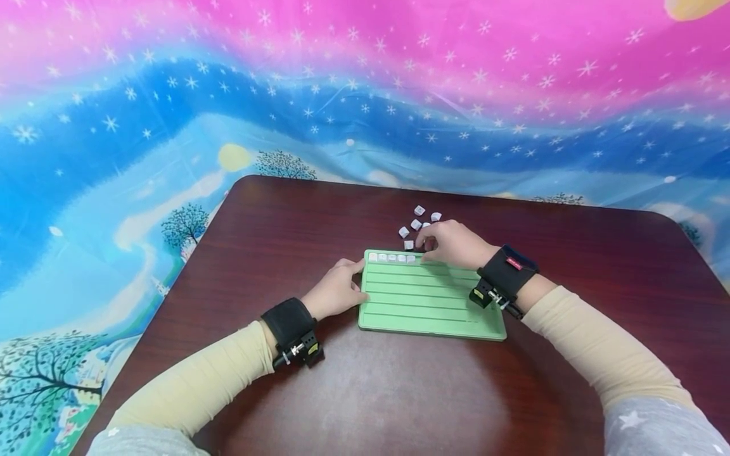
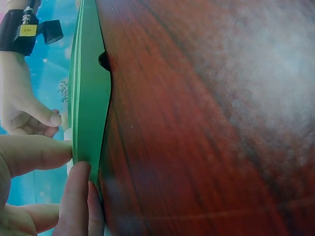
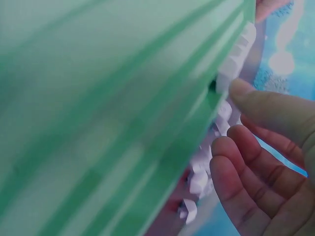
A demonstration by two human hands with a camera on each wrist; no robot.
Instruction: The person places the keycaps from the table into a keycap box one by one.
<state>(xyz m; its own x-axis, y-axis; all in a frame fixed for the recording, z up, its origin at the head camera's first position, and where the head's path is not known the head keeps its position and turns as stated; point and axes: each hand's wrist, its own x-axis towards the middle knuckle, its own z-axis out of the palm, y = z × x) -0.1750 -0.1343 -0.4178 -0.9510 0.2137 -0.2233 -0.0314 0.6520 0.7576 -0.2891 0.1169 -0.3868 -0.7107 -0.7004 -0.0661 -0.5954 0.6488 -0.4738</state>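
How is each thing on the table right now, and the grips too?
Green tray: lying on the table.
Row of blocks: lined up along the tray's far edge.
Loose blocks: scattered beyond the tray.
Left grip: touching the tray's left edge.
Right grip: at the row's right end.

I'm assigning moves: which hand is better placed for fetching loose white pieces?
Probably the right hand, beside the loose white pieces; the left hand touches the left edge of the green tray.

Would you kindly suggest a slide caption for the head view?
Left grip against a green tray, right grip near the end of its row of white cubes, loose cubes scattered beyond.
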